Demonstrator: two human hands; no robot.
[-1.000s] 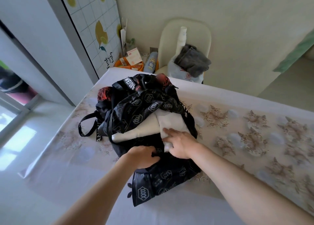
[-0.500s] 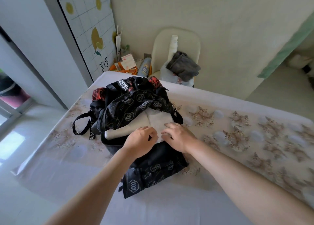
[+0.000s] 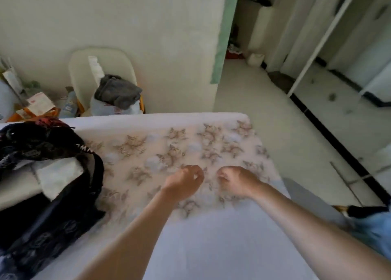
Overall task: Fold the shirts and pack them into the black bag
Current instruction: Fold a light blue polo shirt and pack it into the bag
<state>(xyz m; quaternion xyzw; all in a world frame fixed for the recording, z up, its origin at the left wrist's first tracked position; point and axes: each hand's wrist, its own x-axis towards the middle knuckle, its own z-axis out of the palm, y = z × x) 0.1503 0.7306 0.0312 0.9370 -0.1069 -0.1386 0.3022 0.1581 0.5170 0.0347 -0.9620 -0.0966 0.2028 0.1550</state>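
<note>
The black bag [image 3: 44, 222] with a printed logo pattern lies open at the left edge of the table. A folded white shirt [image 3: 59, 177] shows inside its mouth, and a bit of red fabric [image 3: 47, 121] sticks out at the bag's far side. My left hand [image 3: 183, 183] and my right hand [image 3: 237, 180] hover side by side over the flowered tablecloth [image 3: 190, 144], well to the right of the bag. Both have loosely curled fingers and hold nothing.
A white chair [image 3: 101, 68] beyond the table carries a grey cloth [image 3: 118, 91] on a plastic bag. Boxes and bottles [image 3: 40, 106] clutter the far left corner. The table's right edge [image 3: 275, 169] borders open floor leading to a doorway. Blue fabric [image 3: 372, 226] shows at the lower right.
Both hands have left the bag and the white shirt and moved right over the bare tablecloth. The view has swung right, so the bag now sits at the left edge.
</note>
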